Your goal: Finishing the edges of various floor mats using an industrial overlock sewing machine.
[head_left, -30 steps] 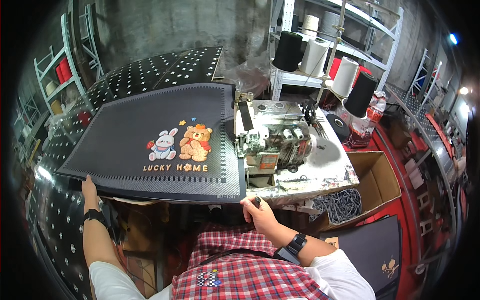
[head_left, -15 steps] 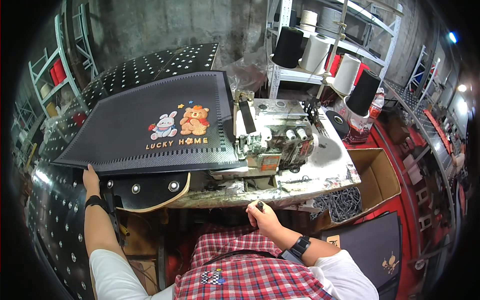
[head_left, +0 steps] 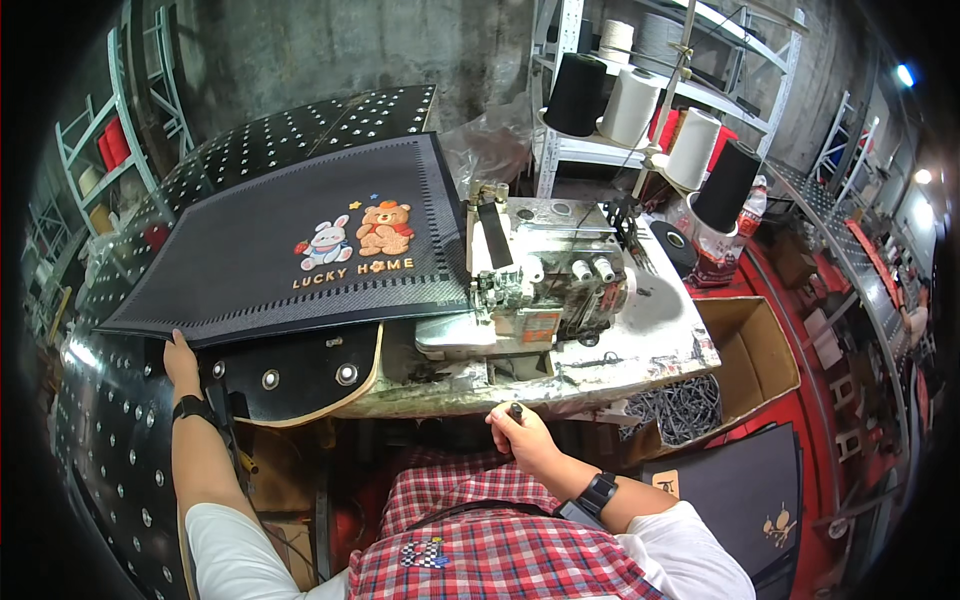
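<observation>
A dark grey floor mat [head_left: 245,240] with a cartoon rabbit and bear and a stitch-patterned border lies on the left work table. My left hand [head_left: 181,361] pinches its near left corner, thumb on top. The mat's right edge meets an overlock sewing machine [head_left: 555,265], whose flat metal plate [head_left: 450,338] shows just in front of the mat. In front of the machine table, my right hand [head_left: 521,434] is closed around a small dark stick-like tool [head_left: 516,411]. Only the tip of that tool rises above my fist; the rest is hidden.
Cones of thread [head_left: 690,148] stand behind the machine. A cardboard box [head_left: 765,365] holding dark trimmings sits at the right of the machine table. Below it lie more dark mats [head_left: 735,500]. The left table [head_left: 115,455] is studded with metal balls.
The mat has turned slightly counterclockwise. Its near right corner has shifted up and away, uncovering more of the machine's plate. Both hands stay nearly in place.
</observation>
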A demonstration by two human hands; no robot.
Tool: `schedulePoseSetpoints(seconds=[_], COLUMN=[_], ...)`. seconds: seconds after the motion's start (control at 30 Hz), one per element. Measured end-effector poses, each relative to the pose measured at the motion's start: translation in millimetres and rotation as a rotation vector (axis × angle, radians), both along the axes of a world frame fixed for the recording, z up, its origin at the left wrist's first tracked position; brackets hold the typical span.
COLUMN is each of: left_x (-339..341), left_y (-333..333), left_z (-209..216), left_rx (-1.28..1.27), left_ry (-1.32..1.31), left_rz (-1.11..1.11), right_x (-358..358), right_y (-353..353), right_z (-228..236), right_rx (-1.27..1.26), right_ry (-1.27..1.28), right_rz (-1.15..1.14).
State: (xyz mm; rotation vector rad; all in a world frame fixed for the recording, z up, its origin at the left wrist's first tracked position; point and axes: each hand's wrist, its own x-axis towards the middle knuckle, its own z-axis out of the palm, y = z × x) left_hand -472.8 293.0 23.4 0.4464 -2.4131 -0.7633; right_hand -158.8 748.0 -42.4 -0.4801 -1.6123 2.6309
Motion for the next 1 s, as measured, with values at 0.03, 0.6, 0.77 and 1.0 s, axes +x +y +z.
schedulePoseSetpoints(seconds=[0.03,0.6,0.77,1.0], left_x=[4.9,253.2,314.1,353.7], left_y=[13.1,-9.4,7.4,63.6], left_z=[8.3,125.0,160.0,191.5], left_rx=[0.129,-0.592,-0.596,0.015], left_ry=[-0.047,0.79,0.928,1.031], left_rz=[0.001,-0.022,-0.246,-0.52], right_x=[0.5,-54.2,-73.2,-89.9], right_y=[1.0,-24.1,-22.0,-13.6], right_z=[1.2,63.6,72.5,48.0], right_rx=[0.024,0.218,0.155,0.011], right_ry=[-0.006,0.171,0.141,0.159], right_rz=[-0.012,0.075,0.096,-0.043])
